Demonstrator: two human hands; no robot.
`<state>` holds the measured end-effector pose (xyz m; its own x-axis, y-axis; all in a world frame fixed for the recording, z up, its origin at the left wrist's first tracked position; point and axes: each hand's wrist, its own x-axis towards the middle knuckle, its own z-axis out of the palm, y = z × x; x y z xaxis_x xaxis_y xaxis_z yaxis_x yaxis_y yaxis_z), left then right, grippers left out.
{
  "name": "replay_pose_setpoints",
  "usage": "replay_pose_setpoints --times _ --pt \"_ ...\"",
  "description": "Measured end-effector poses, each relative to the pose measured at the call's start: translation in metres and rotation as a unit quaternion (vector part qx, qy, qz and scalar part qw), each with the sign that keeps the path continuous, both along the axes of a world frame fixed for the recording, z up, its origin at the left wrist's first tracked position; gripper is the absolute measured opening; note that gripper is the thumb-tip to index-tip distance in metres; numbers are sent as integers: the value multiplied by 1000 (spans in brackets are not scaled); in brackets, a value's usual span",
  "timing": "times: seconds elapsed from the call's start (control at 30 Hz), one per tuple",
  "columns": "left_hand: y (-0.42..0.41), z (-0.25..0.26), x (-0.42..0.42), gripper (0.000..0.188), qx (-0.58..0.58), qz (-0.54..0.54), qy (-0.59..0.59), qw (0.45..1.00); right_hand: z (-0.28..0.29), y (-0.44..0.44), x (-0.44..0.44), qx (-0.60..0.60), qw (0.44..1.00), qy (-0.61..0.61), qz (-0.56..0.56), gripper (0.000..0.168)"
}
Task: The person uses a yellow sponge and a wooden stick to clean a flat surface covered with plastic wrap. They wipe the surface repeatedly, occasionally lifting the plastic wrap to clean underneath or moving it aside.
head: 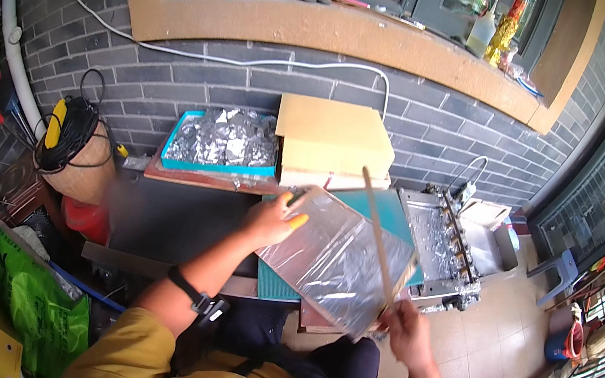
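My left hand point(270, 224), with yellow covers on the thumb and a finger, grips the upper left edge of a flat rectangular pack in shiny clear film point(336, 256). The pack lies tilted over a teal ribbed mat point(275, 282). In my right hand point(409, 332) is the lower end of a thin wooden stick point(378, 233). This stick slants up and left across the pack's right side; whether it touches the film I cannot tell. Beyond the pack stands a cardboard box point(337, 128). Left of the box, a blue tray point(215, 166) holds crumpled silvery foil pieces point(232, 137).
A black work surface point(182, 216) extends to the left. At the right is a metal frame point(432, 242) with silvery scraps. A wooden bucket point(78, 168) carries coiled black cable point(72, 133). Behind runs a grey brick wall point(207, 75) under a window ledge point(330, 33).
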<state>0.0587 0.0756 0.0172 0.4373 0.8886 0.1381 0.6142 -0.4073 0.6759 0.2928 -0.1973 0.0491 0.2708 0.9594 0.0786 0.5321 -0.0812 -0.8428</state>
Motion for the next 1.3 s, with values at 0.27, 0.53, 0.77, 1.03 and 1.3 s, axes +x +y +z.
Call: replay_pose_setpoints --times 0.27,0.53,0.77,1.03,1.3 --pt "21 6 61 68 132 -59 81 986 -38 -25 -85 43 985 101 131 16" --pt "-37 -22 -8 68 229 46 -64 970 -12 -19 -21 103 972 202 -61 7" --pt "-63 -36 -50 75 -204 36 -223 953 -4 23 33 62 962 233 -130 10" --pt "-46 -7 -36 81 -295 10 -233 927 -6 25 22 56 972 211 -90 13" --pt "-9 -2 26 89 -272 -73 -289 915 4 -9 4 -28 958 278 -62 14"
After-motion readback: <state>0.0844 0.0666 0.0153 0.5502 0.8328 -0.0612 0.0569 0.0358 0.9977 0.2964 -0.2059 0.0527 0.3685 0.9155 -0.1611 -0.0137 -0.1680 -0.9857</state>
